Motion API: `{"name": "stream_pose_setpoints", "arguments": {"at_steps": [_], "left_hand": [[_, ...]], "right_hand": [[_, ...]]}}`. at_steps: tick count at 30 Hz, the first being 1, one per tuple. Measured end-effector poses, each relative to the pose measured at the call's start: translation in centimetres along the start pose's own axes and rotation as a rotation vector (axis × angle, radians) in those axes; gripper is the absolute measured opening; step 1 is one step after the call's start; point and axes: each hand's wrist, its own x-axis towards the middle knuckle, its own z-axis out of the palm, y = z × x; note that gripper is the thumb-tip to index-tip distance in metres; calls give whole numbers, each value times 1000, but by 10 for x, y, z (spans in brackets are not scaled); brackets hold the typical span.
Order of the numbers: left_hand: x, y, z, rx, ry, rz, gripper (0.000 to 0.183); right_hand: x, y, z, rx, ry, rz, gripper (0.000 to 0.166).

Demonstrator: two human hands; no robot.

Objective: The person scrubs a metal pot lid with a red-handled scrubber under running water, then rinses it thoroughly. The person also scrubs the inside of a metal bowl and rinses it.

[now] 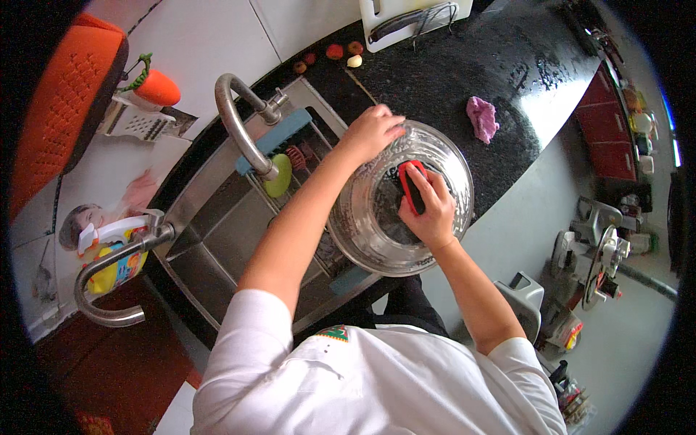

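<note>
A wide, shiny round bowl [353, 239] sits over the sink's right end and the counter edge, its inside wet with suds. I cannot tell whether it is clear glass or polished steel. My left hand [375, 133] is at the bowl's far-left rim, its slightly blurred fingers bent over the edge. Inside the bowl, my right hand [432, 209] grips a red and black scrubber [411, 187] by its sides, close to the bottom. The scrubber's underside is hidden.
Left of the bowl lies a steel sink [217, 266] with a curved faucet [234, 119], a rack and a green sponge [279, 176]. A second faucet [103, 266] stands farther left. On the black counter are a pink cloth [482, 119], small red fruits [334, 51] and a white cutting board [380, 19] with a knife [394, 26].
</note>
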Motion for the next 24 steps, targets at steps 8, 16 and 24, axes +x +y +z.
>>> {"name": "stream_pose_setpoints", "arguments": {"at_steps": [8,16,24], "left_hand": [[2,-17,-1,-45,46,-167,24],[-193,62,-12,174,415,-439,13],[-175,59,5,97,539,-397,14]], "right_hand": [[-2,3,0,-11,-20,1,70],[-4,3,-3,-7,-26,15,70],[0,12,-6,-10,-25,-4,67]]}}
